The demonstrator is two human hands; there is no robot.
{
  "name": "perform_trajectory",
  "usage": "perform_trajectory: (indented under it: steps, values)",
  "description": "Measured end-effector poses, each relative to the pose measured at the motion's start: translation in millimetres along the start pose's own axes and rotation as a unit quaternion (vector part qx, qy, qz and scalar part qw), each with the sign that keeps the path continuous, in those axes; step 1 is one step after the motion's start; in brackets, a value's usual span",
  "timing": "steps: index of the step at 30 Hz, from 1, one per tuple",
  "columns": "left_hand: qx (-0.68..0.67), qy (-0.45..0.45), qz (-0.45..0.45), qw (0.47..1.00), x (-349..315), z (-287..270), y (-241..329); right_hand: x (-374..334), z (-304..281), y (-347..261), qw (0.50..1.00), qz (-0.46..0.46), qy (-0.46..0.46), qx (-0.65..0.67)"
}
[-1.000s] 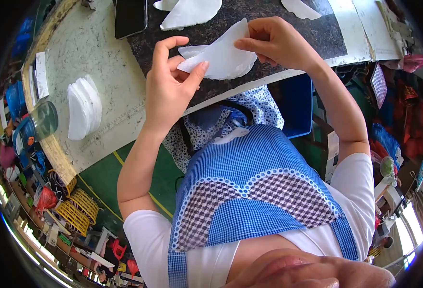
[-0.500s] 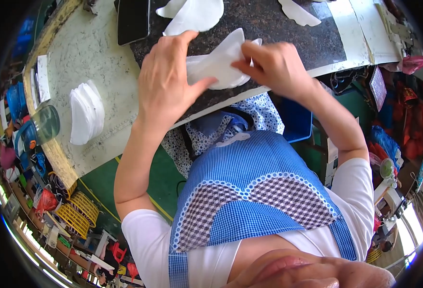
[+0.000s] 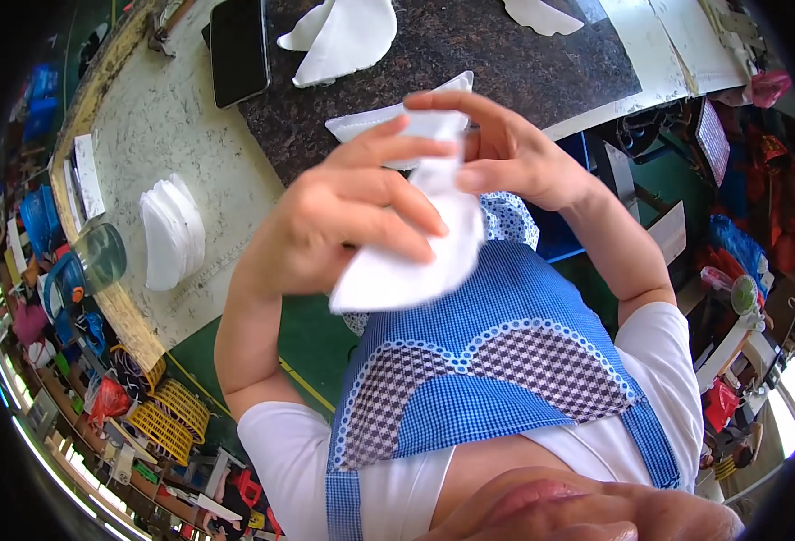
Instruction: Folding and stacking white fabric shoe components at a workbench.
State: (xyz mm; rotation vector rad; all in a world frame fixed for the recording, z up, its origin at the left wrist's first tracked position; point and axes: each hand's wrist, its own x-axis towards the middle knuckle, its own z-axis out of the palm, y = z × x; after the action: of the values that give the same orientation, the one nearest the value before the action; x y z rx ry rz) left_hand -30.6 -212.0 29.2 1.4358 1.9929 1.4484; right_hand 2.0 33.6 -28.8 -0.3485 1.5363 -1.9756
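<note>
My left hand (image 3: 334,212) grips a white, curved, soft-looking piece (image 3: 406,279), its fingers laid across the face. The piece is held tilted above the table's front edge, in front of the blue apron. At its upper end my right hand (image 3: 528,158) closes on it between thumb and fingers, partly blurred. Just behind the hands, another white piece (image 3: 352,124) with a stitched-looking edge lies on the dark speckled board (image 3: 524,81). Overlapping white pieces (image 3: 352,41) rest farther back on this board. My fingers hide part of the held piece.
A stack of white curved pieces (image 3: 172,234) stands on the pale tabletop (image 3: 226,189) at left. A black phone (image 3: 240,54) lies by the board's left edge. One more white piece (image 3: 546,16) sits at the far right. A clear container (image 3: 100,252) is by the table's left edge.
Both hands have lifted a white piece off the board and brought it nearer my body, turning it. The left hand has moved down and closer. Another white piece now shows behind.
</note>
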Motion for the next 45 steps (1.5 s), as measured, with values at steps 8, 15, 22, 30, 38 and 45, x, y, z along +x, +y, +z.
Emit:
perform_trajectory:
  steps: [8, 15, 22, 30, 38, 45]
  values:
    - [0.158, 0.321, -0.146, 0.922, -31.8, 24.3, -36.1, 13.3, -1.3, 33.3, 0.949, -0.109, 0.266, -0.131]
    - [0.328, 0.023, -0.144, 0.933, -35.1, 83.9, -58.9, 10.7, -24.9, 23.8, 0.796, -0.135, 0.342, -0.48]
    - [0.352, -0.04, -0.139, 0.925, -36.0, 80.1, -61.1, -3.3, -147.4, -18.8, 0.691, -0.048, 0.454, -0.56]
    - [0.322, 0.147, 0.008, 0.935, -25.8, 60.4, -43.3, -1.0, -166.0, -7.2, 0.63, -0.198, 0.319, -0.68]
    - [-0.037, 0.219, -0.195, 0.955, 56.4, 17.8, 2.2, 6.0, -15.1, -64.6, 0.947, -0.223, 0.154, -0.171]
    - [-0.095, 0.242, -0.215, 0.941, 46.0, 26.5, -11.0, 9.1, -23.4, -62.6, 0.988, -0.099, 0.088, -0.079]
